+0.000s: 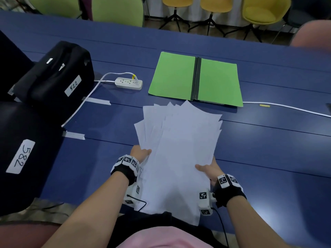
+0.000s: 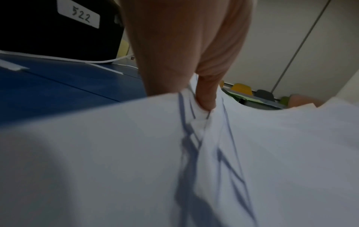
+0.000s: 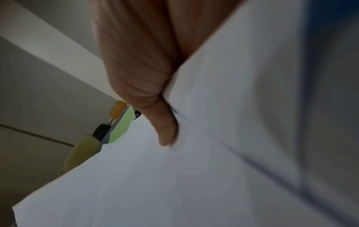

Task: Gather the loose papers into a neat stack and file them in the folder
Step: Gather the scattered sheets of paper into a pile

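Observation:
A fanned bundle of white papers (image 1: 177, 153) is held above the blue table (image 1: 268, 149), its far corners splayed unevenly. My left hand (image 1: 141, 153) grips the bundle's left edge, thumb on top. In the left wrist view the left hand (image 2: 204, 98) pinches several sheet edges of the papers (image 2: 116, 153). My right hand (image 1: 208, 170) grips the right edge, thumb lying on the top sheet. The right wrist view shows that thumb (image 3: 167, 130) pressed on the papers (image 3: 194, 176). A green folder (image 1: 195, 78) lies open and flat beyond the papers.
Two black bags (image 1: 57, 74) with labels 522 and 582 stand at the left. A white power strip (image 1: 129, 83) and its cable (image 1: 286, 107) lie near the folder. Strips of tape (image 1: 97, 101) stick to the table. Green and yellow chairs (image 1: 265, 9) line the far side.

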The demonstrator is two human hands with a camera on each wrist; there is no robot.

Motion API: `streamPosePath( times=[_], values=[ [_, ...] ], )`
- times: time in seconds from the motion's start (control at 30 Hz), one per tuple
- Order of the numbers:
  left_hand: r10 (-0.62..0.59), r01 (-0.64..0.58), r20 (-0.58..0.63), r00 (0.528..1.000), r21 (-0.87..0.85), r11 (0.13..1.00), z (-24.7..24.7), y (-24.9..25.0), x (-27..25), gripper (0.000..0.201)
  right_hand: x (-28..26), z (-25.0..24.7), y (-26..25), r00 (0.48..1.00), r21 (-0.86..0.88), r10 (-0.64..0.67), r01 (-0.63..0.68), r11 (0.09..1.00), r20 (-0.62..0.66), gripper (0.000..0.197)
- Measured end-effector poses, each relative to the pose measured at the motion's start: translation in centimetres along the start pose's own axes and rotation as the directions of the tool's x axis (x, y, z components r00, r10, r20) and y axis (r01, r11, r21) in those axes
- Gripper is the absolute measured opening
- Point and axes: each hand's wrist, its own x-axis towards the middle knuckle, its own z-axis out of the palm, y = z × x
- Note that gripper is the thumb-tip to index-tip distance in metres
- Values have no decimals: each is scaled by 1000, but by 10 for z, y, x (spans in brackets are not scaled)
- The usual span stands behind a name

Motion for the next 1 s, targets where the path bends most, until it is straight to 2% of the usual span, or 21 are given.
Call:
streamPosePath(
  times=[0.13, 0.23, 0.3, 0.33, 0.4, 0.47, 0.57, 0.63, 0.7, 0.8, 0.87, 0.93, 1.0],
  values=[
    [-9, 9, 0, 1000, -17, 1000, -3, -3, -3, 35, -7, -5, 2, 997, 21, 68, -67, 998, -23, 65],
    [8, -8, 0, 1000, -26, 1000, -1, -4, -4, 45, 0, -2, 6, 993, -75, 114, -114, 991, 2, 74],
    [7, -7, -6, 1000, -36, 999, -1, -4, -5, 50, 5, 5, 10, 991, -115, 127, -132, 985, -44, 60],
    [0, -1, -6, 1000, -44, 999, -2, -4, -4, 53, 9, 8, 15, 990, -139, 113, -124, 982, -89, 59],
    [-21, 21, -7, 1000, -52, 998, -2, -4, -6, 62, 12, 14, 21, 988, -187, 50, -77, 979, -143, 70],
    [-46, 45, -19, 999, -72, 996, -2, -6, -10, 63, 14, 15, 26, 990, -212, 7, -37, 977, -142, 75],
    [-55, 54, 1, 999, -116, 992, -2, -6, -17, 55, 2, 17, 16, 993, -144, 69, -82, 986, -96, 52],
    [-44, 47, 29, 999, -94, 994, -3, -6, -16, 60, 0, 16, 16, 996, -86, 83, -86, 993, -38, 41],
    [-65, 67, 48, 997, -52, 996, -6, -10, -10, 71, 0, 12, 20, 996, -79, 74, -77, 994, -41, 45],
    [-67, 77, 115, 991, -88, 993, -19, -19, 3, 90, 5, -1, 26, 986, -38, 39, -46, 998, -163, 47],
    [-50, 82, 206, 977, -153, 985, -29, -24, 12, 108, 8, -15, 30, 976, 6, 47, -47, 999, -211, 62],
    [-17, 80, 293, 956, -203, 976, -37, -24, 10, 114, 10, -26, 34, 990, 3, 59, -59, 998, -127, 76],
    [-54, 133, 372, 927, -188, 973, -39, -20, 3, 116, 7, -25, 31, 998, 53, 64, -65, 996, 20, 70]
  ],
)
